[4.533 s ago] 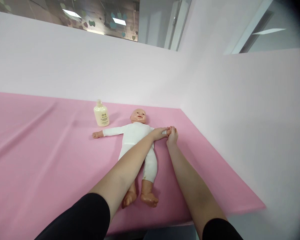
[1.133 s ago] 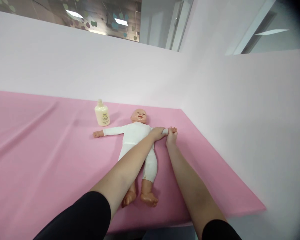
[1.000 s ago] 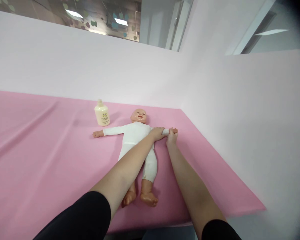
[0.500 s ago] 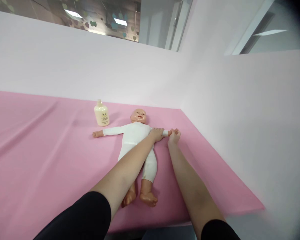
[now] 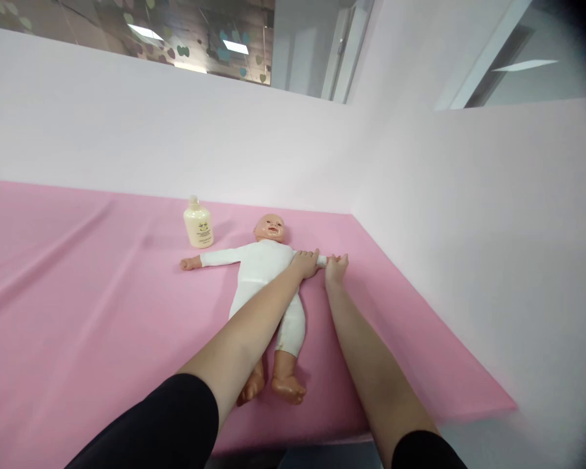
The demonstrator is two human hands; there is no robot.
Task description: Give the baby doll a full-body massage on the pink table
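Observation:
A baby doll with a white cloth body lies on its back, its head toward the wall and its arms spread. My left hand is wrapped over the doll's upper arm on the right side of the view. Just beyond it, my right hand closes around the same arm's wrist and hand, hiding most of the doll's fingers. A strip of white sleeve shows between my two hands. My left forearm crosses over the doll's lower body and covers part of one leg.
A pale yellow lotion bottle stands upright beyond the doll's other arm. Under everything spreads a pink sheet with a few creases. White walls border the surface at the back and right; windows sit above.
My right hand has shifted slightly left along the doll's arm, covering more of the doll's hand. My left hand keeps its hold on the upper arm.

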